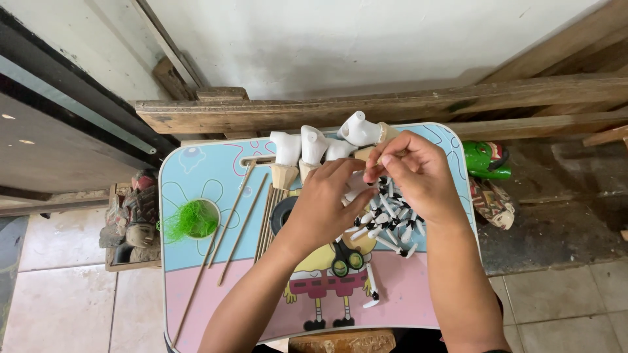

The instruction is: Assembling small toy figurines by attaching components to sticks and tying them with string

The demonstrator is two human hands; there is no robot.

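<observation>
Both hands meet over the pile of white pegs: left hand and right hand pinch one small piece (mostly hidden) between them

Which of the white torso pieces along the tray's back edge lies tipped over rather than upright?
The rightmost white torso piece, tipped sideways above the right hand; the others stand upright.

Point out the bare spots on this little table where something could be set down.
The pink strip along the near edge of the table, left of the left hand's forearm, is bare beyond the thin sticks. Another patch lies between the green thread tuft and the table's far left corner. The middle and right are crowded: white carved pieces, black-and-white small parts, both hands.
</observation>
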